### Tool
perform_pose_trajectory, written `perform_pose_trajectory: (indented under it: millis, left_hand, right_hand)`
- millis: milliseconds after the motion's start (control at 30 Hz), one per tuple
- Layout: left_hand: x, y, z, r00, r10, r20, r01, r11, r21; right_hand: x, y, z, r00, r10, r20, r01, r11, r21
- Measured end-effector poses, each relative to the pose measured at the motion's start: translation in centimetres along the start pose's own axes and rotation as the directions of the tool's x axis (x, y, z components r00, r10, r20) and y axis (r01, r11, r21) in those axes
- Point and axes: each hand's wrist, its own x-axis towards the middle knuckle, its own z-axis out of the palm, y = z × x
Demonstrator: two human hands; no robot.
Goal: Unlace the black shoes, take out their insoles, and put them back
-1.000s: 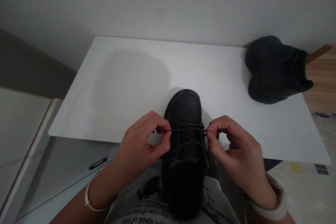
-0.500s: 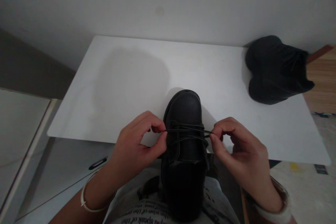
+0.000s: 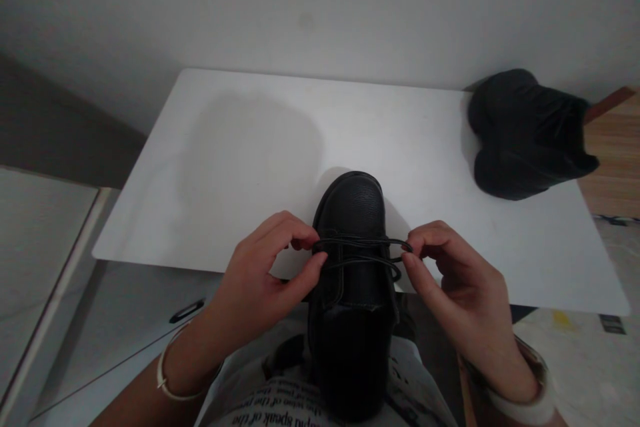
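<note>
A black leather shoe [image 3: 351,207] points away from me, its toe on the white tabletop and its heel end over my lap. Thin black shoelaces [image 3: 357,240] cross its front in loose rows. At the shoe's left edge, my left hand [image 3: 273,263] pinches the lace between thumb and forefinger. On the other side, my right hand [image 3: 453,273] pinches a lace loop that stands out past the shoe's right edge. The remaining fingers of both hands are curled.
Black footwear [image 3: 520,137], apparently a pair, lies on its side at the right end of the white table [image 3: 400,140]. A grey wall [image 3: 320,13] stands behind the table. At lower left is a grey surface with a dark oval handle [image 3: 187,311].
The lace between my hands has gone from taut to slack, bowing into loops at both sides. My left fingers have shifted slightly right; the shoe has stayed nearly still.
</note>
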Motion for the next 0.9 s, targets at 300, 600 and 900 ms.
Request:
perform_pose_trajectory:
  millis: [300,600,900]
  left_hand:
    - [-0.34,-0.35,-0.33,0.992,-0.029,-0.121,0.027,1.000,-0.015]
    - [-0.29,-0.68,-0.01,0.999,-0.010,-0.045,0.009,1.000,-0.028]
    - [-0.66,-0.78,0.04,0.998,-0.037,-0.051,0.032,0.995,-0.092]
  right_hand:
    - [-0.01,-0.16,-0.61,0.997,-0.015,-0.082,0.015,1.000,-0.005]
    - [-0.11,0.36,-0.38,1.000,-0.011,-0.017,0.012,1.000,0.010]
    - [-0.16,0.20,-0.52,0.999,-0.019,0.042,0.020,1.000,-0.002]
